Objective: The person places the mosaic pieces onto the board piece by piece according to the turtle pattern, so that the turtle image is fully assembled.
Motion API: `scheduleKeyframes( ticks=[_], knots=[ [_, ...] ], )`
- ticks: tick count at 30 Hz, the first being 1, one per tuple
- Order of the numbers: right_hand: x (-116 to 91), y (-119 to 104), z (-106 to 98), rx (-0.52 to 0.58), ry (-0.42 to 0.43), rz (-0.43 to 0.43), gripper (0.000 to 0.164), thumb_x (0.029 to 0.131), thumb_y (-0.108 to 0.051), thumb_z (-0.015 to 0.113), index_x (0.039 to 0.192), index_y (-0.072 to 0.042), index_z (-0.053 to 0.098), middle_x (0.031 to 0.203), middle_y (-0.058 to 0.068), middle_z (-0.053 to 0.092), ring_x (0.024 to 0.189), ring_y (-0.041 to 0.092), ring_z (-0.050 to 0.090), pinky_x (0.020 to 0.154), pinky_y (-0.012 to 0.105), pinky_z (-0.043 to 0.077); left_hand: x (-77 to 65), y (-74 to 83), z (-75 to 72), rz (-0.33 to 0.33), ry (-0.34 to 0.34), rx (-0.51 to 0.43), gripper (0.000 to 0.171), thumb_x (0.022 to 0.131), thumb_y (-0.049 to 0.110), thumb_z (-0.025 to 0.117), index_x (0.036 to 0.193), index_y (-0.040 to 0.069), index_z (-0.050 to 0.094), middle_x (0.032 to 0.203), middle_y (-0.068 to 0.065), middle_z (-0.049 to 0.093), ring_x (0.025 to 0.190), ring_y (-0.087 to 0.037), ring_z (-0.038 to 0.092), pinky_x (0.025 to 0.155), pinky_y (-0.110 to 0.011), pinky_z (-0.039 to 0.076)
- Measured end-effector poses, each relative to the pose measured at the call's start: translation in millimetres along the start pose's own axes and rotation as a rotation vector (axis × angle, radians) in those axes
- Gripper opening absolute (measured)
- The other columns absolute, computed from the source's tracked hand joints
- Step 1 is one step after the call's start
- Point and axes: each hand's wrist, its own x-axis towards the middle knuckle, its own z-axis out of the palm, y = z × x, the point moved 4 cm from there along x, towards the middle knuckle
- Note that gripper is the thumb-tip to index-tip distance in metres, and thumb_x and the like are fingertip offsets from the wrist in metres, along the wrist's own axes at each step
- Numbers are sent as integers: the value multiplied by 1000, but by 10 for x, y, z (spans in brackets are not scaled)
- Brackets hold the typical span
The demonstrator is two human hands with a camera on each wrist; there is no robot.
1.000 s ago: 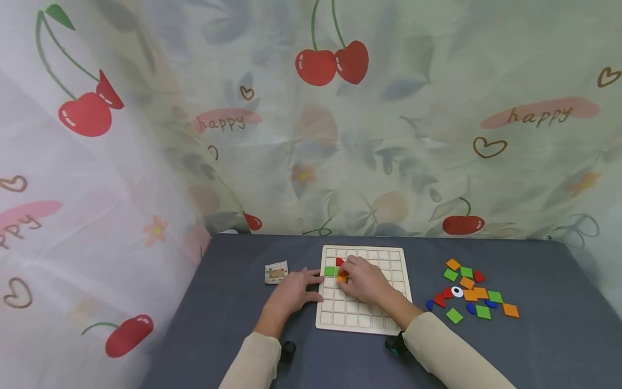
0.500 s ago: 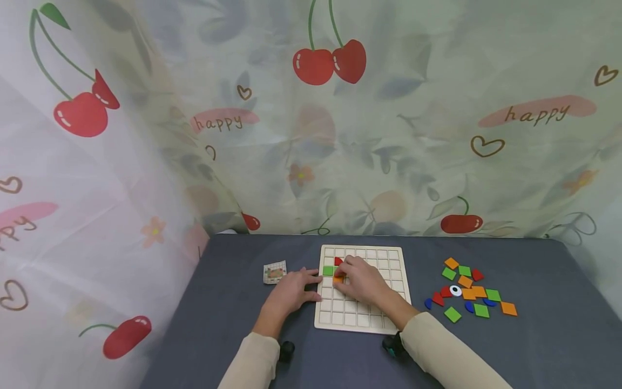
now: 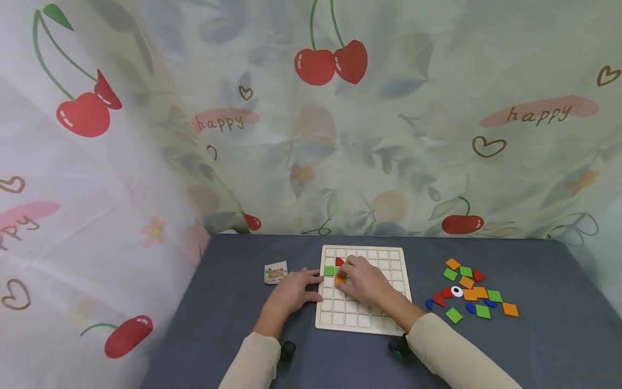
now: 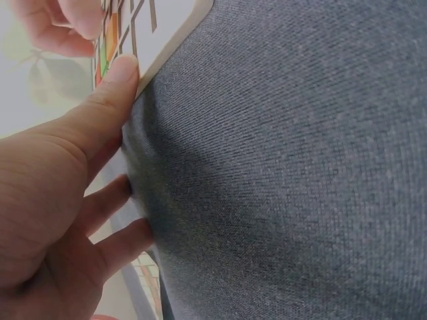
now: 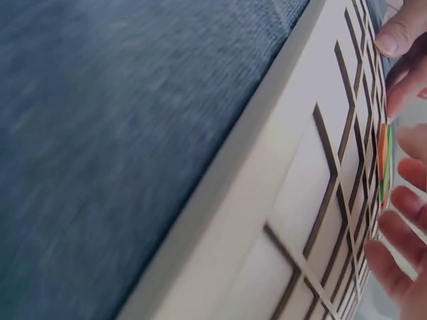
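A pale square grid board point(image 3: 359, 320) lies on the table. Green tiles point(image 3: 329, 271), a red tile point(image 3: 339, 261) and an orange tile point(image 3: 339, 281) sit in its upper left cells. My left hand point(image 3: 292, 292) is at the board's left edge, fingers spread; in the left wrist view its straight thumb point(image 4: 115, 90) lies at the rim. My right hand point(image 3: 363, 280) is over the board, with its fingertips right at the orange tile. Spread, lightly bent fingers point(image 5: 400, 233) show in the right wrist view. The hand partly covers the tiles.
A small picture card point(image 3: 276, 273) lies left of the board. To the right is a loose scatter of several orange tiles point(image 3: 510, 309), green tiles point(image 3: 454, 315), red pieces point(image 3: 439, 300) and blue half-rounds point(image 3: 471, 308), with a white ring-like piece point(image 3: 457, 292). A patterned curtain point(image 3: 340, 135) hangs behind the table.
The orange tile under my right fingertips has shifted slightly left and lies in a cell below the green ones. My left hand stays at the board's edge.
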Motion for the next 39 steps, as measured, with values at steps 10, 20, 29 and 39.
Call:
scheduleKeyframes(
  ticks=[10,20,29,39],
  knots=[
    [-158,56,-142,-164,15,53,55,97,-53,62,142,-20,60,144,7,57,132,33,53,106,56,47,3,2,18,13,5,1,57,87,39,78,141,23,64,155,3,54,150,-33,42,119,-52,41],
    [-437,276,-129,-190,5,112,78,94,-65,57,156,-21,43,167,15,31,154,43,29,123,69,24,-13,16,-1,23,12,4,58,87,38,78,142,23,63,155,3,53,150,-33,42,119,-52,42],
    [-684,513,-188,-165,20,147,78,94,-63,59,157,-19,43,167,17,31,154,44,28,123,72,18,-19,18,12,13,-2,8,59,87,38,78,142,23,63,156,4,53,151,-32,41,119,-51,42],
    [-967,759,-260,-173,6,200,79,95,-65,56,156,-17,43,165,21,33,151,48,29,120,76,19,-14,10,-4,5,0,6,58,88,38,78,142,23,63,156,5,52,151,-32,41,119,-52,41]
  ],
)
